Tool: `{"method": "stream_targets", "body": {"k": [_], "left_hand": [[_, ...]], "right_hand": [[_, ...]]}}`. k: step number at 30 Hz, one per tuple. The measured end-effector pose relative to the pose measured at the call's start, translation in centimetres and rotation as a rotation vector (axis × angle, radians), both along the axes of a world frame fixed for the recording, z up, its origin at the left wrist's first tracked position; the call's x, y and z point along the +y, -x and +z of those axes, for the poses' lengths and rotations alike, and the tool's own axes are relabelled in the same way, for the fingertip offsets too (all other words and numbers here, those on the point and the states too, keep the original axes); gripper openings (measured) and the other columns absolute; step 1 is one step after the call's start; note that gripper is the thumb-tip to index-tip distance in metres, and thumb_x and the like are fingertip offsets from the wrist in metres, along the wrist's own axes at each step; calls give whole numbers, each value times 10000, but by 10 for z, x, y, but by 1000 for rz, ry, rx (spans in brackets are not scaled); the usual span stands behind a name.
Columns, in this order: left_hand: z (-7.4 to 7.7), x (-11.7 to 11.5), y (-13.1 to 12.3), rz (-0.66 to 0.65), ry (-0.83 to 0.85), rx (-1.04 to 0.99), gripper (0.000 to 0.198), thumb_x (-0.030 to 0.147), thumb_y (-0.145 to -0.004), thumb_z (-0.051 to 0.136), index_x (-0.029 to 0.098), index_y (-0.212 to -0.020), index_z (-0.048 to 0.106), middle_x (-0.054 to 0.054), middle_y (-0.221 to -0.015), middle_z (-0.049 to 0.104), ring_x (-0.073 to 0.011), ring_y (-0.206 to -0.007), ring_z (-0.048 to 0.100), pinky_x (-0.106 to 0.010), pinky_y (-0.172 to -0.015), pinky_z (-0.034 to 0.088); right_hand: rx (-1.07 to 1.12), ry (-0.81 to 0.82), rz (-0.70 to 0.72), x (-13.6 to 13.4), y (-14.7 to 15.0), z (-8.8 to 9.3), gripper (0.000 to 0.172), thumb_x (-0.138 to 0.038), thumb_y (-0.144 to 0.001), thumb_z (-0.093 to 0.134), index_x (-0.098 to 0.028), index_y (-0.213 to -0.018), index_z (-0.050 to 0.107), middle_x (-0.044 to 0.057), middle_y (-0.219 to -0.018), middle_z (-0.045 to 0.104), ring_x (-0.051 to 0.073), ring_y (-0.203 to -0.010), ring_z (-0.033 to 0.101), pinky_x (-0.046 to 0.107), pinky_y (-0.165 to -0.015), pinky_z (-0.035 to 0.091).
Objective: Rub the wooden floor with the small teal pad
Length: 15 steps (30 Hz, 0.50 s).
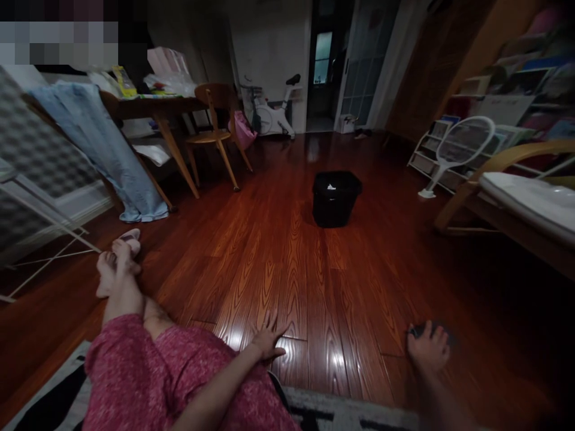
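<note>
My left hand point(268, 342) reaches out past the pink-clothed lap point(215, 365), its fingers spread low over the wooden floor point(287, 275). Nothing shows in it. At the lower right, my right hand point(430, 349) has its fingers bent around a small dark grey object point(418, 330). Its kind is hard to make out, as the hand covers most of it and the light is dim. Farther ahead on the floor, apart from both hands, stands a black bin point(336, 200) with a small white mark or scrap at its front rim.
Bare crossed feet point(119, 263) stretch to the left beside a white metal rack point(49, 221). Jeans point(96, 143) hang by a table point(153, 105) and wooden chair point(215, 137). An exercise bike point(274, 114) stands behind. A racket-shaped white object point(465, 143) and armchair point(476, 185) are right.
</note>
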State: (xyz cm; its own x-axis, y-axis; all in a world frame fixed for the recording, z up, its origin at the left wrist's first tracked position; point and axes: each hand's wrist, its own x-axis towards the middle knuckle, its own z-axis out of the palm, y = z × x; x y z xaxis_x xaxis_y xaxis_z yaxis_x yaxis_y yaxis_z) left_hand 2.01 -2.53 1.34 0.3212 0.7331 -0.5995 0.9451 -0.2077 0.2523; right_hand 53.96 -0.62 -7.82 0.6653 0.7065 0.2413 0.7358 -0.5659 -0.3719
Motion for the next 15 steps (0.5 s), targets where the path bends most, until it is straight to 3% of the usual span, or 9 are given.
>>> {"method": "stream_targets", "body": {"k": [3, 9, 12, 15], "left_hand": [[-9, 14, -11, -4, 13, 46, 1116, 642, -665, 804, 514, -1539, 122, -44, -1644, -258, -512, -1450, -215, -913, -956, 48], [-9, 35, -27, 4, 75, 115, 1373, 605, -473, 928, 515, -1537, 65, -39, -1619, -327, -553, -1396, -286, -935, -907, 71], [-11, 39, -31, 26, 91, 134, 1456, 564, -408, 963, 517, -1537, 45, -55, -1613, -341, -561, -1391, -289, -938, -890, 84], [-11, 43, -34, 55, 107, 169, 1505, 536, -350, 984, 527, -1537, 61, -78, -1623, -322, -565, -1401, -271, -942, -873, 90]], "right_hand": [[27, 22, -49, 25, 2, 3, 748, -515, -956, 256, -88, -1570, 279, 247, -1610, 299, 343, -1524, 179, 581, -1131, 276], [60, 57, -48, 94, 12, 8, 781, -537, -960, 239, -52, -1573, 243, 259, -1626, 250, 341, -1529, 130, 573, -1148, 229], [40, 104, 76, 138, 37, 17, 788, -545, -963, 230, -36, -1564, 258, 249, -1635, 236, 335, -1528, 131, 538, -1159, 224], [-15, 186, 276, 180, 82, 26, 796, -556, -963, 234, -35, -1564, 261, 224, -1646, 228, 318, -1527, 147, 493, -1179, 203]]}}
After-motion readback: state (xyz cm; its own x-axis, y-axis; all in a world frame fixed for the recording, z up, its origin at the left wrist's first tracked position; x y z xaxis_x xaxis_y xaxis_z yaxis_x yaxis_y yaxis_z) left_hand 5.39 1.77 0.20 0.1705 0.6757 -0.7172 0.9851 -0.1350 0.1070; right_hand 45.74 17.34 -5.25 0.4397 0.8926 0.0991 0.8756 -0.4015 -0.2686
